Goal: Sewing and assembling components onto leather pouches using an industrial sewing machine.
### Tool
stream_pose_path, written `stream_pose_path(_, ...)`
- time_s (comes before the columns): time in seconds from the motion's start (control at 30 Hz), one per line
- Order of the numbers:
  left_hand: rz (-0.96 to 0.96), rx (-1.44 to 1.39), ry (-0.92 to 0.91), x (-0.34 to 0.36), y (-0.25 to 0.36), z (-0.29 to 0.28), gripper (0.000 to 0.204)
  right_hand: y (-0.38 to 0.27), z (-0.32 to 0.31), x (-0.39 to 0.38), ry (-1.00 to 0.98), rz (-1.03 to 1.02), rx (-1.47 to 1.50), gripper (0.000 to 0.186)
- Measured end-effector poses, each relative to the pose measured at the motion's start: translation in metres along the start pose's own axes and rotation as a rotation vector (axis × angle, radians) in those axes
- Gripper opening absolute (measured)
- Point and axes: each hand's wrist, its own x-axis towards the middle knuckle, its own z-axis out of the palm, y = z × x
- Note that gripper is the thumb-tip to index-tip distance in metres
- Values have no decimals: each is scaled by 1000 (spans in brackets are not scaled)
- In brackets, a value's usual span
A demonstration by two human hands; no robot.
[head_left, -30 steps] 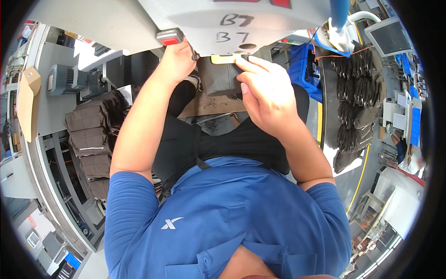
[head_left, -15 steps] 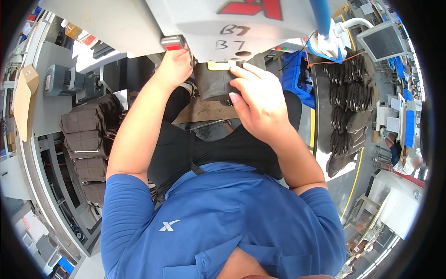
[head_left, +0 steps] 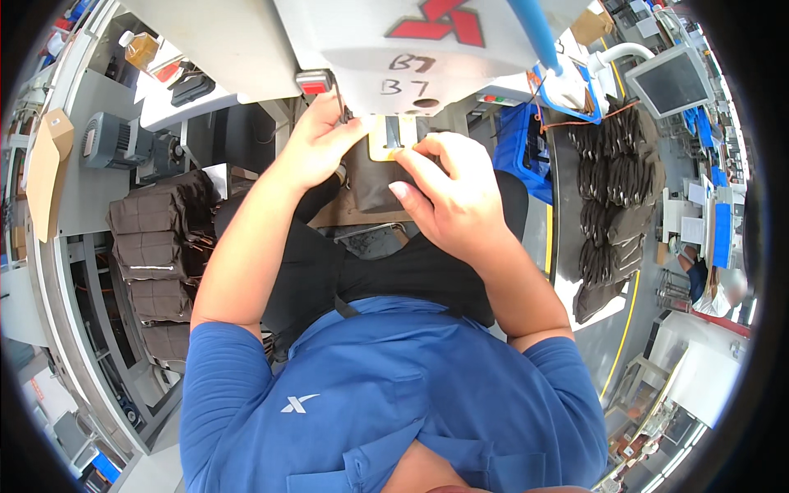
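Beneath the overhanging white machine head [head_left: 353,49] is a small yellow-edged frame [head_left: 380,151] with a slot in it. It lies on a dark fabric or leather piece [head_left: 374,187] that hangs toward my lap. My left hand [head_left: 319,148] is at the frame's left side, its thumb stretched to the frame's edge; its other fingers are partly hidden by the machine. My right hand [head_left: 456,185] has bent fingers with their tips on the frame's lower right corner. Its thumb is held apart over the dark piece, and nothing shows gripped between thumb and fingers.
A red switch [head_left: 313,82] on the machine sits just above my left hand. Stacked dark bundles [head_left: 152,246] stand at left, near a grey motor [head_left: 111,140]. On the right are a blue bin [head_left: 522,152], rows of dark pieces [head_left: 612,189] and a monitor [head_left: 670,78].
The yellow-edged frame has come out toward me and more of its slotted face shows. The dark piece reaches lower. My left thumb has moved right to the frame, and my right fingers have curled.
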Motion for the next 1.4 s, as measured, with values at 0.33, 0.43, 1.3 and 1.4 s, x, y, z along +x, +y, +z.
stream_pose_path(0.33,-89,-60,-48,-1,1,-7,31,-4,4,10,28,-10,-35,38)
stream_pose_path(0.43,-54,-17,-62,0,-1,-8,32,-4,2,13,-9,-16,-39,39)
stream_pose_path(1.3,-113,67,-7,-3,-4,-21,34,-6,6,5,69,38,21,36)
stream_pose_path(1.4,-78,128,13,-6,-21,-33,31,-2,5,1,91,53,47,41)
